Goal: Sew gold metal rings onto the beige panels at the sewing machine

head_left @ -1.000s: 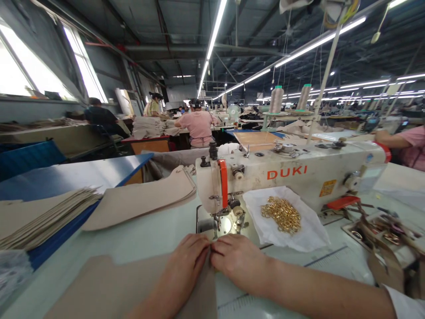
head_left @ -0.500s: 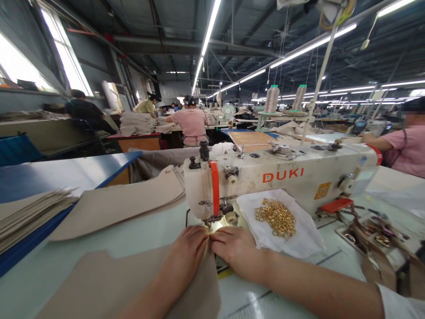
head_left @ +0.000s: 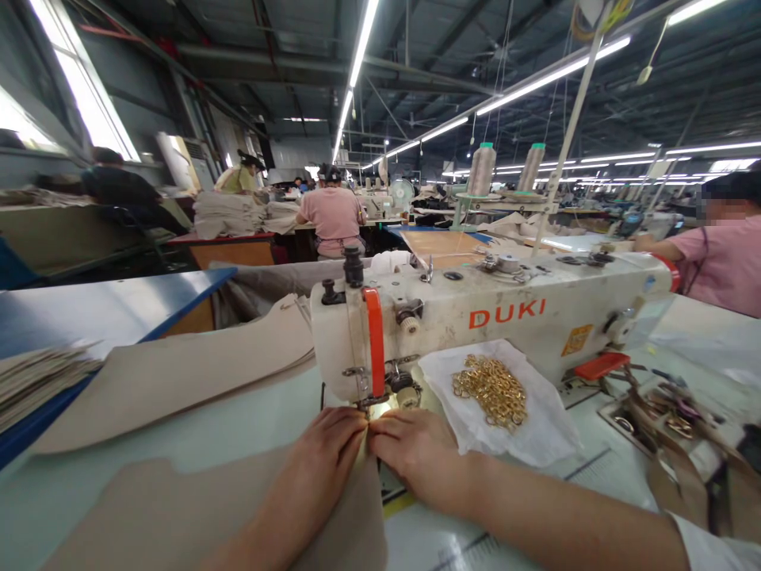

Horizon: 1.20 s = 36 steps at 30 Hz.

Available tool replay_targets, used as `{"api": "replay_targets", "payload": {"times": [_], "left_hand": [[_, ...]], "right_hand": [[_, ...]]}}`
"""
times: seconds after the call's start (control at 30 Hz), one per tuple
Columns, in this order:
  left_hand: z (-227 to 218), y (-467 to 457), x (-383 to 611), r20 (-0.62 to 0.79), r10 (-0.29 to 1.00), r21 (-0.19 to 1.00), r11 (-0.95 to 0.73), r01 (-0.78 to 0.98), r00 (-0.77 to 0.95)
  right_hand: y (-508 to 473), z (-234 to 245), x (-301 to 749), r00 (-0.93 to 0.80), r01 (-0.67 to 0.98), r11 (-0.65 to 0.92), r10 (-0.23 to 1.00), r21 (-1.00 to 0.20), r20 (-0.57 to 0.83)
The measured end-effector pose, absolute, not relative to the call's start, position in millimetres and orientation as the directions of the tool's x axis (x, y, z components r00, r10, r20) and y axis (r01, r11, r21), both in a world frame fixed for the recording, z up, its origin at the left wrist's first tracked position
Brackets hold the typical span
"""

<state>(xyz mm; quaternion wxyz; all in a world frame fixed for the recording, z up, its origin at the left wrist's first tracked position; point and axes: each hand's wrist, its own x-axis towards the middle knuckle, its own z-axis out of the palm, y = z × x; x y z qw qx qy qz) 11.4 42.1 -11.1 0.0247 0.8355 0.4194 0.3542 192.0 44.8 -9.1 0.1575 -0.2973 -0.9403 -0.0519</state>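
Note:
Right in front of the needle of a white sewing machine [head_left: 440, 317], both hands pinch the edge of a beige fabric piece [head_left: 160, 507]. My left hand [head_left: 333, 444] is closed on the fabric, its fingertips just left of the presser foot. From the right, my right hand [head_left: 410, 444] meets it, thumb and fingers pressed together at the same edge. Fingertips of the two hands almost touch, and they hide the exact spot under the needle. The fabric spreads toward me over the pale table [head_left: 238, 432], beneath my left forearm.
Gold metal rings [head_left: 491, 388] lie heaped on a white cloth [head_left: 541, 444] beside my right hand. Behind on the left is a stack of beige panels [head_left: 178, 365]. Straps and a tray [head_left: 648, 428] sit at right. Thread cones [head_left: 481, 170] and co-workers [head_left: 333, 210] are beyond.
The view has shifted slightly, so the machine and hands appear a little further left. Both hands keep their pinch on the fabric at the needle.

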Motion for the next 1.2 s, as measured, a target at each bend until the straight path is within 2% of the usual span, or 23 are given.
{"api": "replay_targets", "payload": {"times": [0.2, 0.4, 0.63, 0.9, 1.2], "left_hand": [[-12, 41, 12, 0.555, 0.742, 0.375, -0.627, 0.683, 0.376], [-8, 40, 11, 0.534, 0.752, 0.365, -0.617, 0.697, 0.386], [-8, 28, 7, 0.534, 0.747, 0.301, -0.605, 0.737, 0.396], [-9, 24, 4, 0.457, 0.743, 0.22, -0.627, 0.747, 0.489], [-10, 27, 1, 0.409, 0.729, 0.134, -0.642, 0.755, 0.548]], "right_hand": [[42, -4, 191, -0.768, 0.595, 0.803, 0.566, 0.009, 0.3], [43, -8, 189, -0.757, 0.604, 0.796, 0.561, 0.034, 0.335], [37, -12, 196, -0.783, 0.485, 0.875, 0.435, -0.002, 0.446], [30, 1, 199, -0.836, 0.476, 0.879, 0.452, 0.001, 0.312], [31, 3, 197, -0.84, 0.49, 0.872, 0.471, 0.003, 0.268]]}}
